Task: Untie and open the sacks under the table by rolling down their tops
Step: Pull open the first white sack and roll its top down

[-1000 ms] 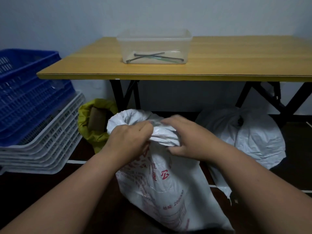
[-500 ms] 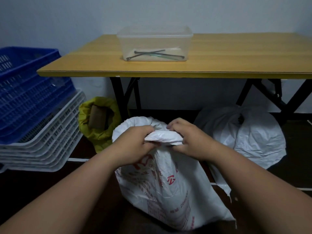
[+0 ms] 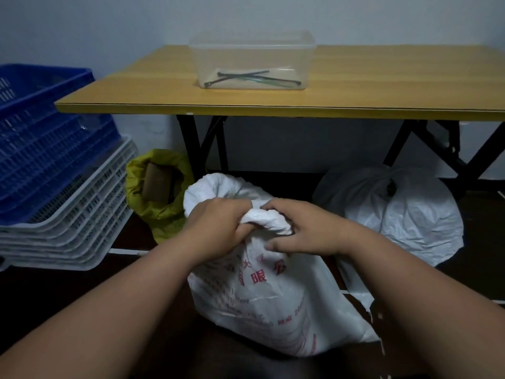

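Here, left hand (image 3: 218,231) and right hand (image 3: 308,231) both gripped thick rolled rim of crinkly white woven sack with red print (image 3: 273,296), fingers curled round roll, at lower centre of frame on dark floor. Tied white sack (image 3: 410,212) slumped right, under wooden table (image 3: 382,97); open yellow sack (image 3: 161,212) left.

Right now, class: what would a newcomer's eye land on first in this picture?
Both hands, left hand and right hand, grip the rolled top of the white printed sack at the centre. Behind stands a wooden table bearing a clear box; blue crates sit at the left.
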